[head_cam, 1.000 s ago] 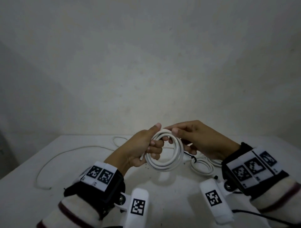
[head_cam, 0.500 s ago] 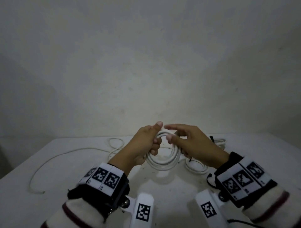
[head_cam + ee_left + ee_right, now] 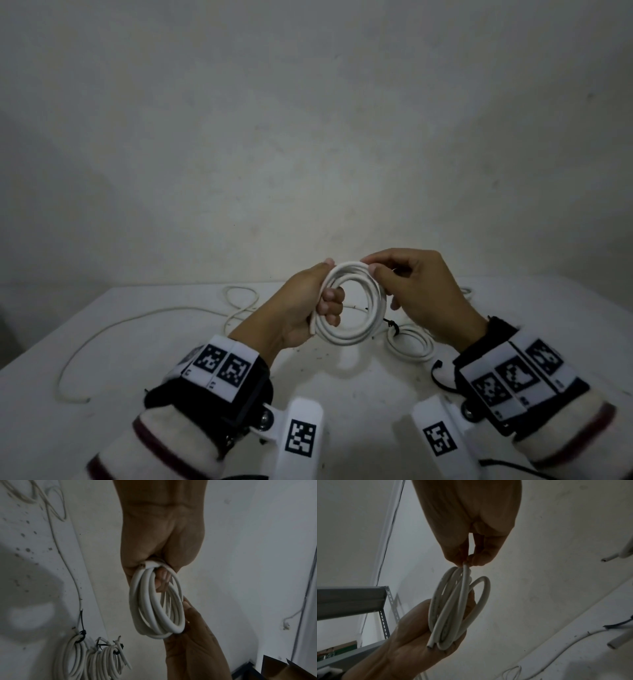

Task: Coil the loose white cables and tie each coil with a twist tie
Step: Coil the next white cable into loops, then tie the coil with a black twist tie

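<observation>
A coil of white cable (image 3: 349, 334) of several loops hangs in the air above the white table (image 3: 154, 342). My left hand (image 3: 308, 308) grips the coil's left side, fingers curled through the loops. My right hand (image 3: 404, 287) pinches the coil's top right between thumb and fingertips. In the left wrist view the coil (image 3: 154, 609) hangs from my left hand, with my right hand (image 3: 192, 635) at its far end. In the right wrist view the coil (image 3: 453, 608) shows a cut cable end low down. No twist tie shows in either hand.
A loose thin white cable (image 3: 113, 325) trails over the table's left half. Tied coils (image 3: 411, 344) with black ties lie behind my right hand, also the tied coils (image 3: 96, 658) in the left wrist view. A grey metal shelf (image 3: 351, 599) stands off to the left.
Both hands have stayed on the coil. My right hand has shifted from the coil's top to its upper right rim, and the loops now stand more open and round.
</observation>
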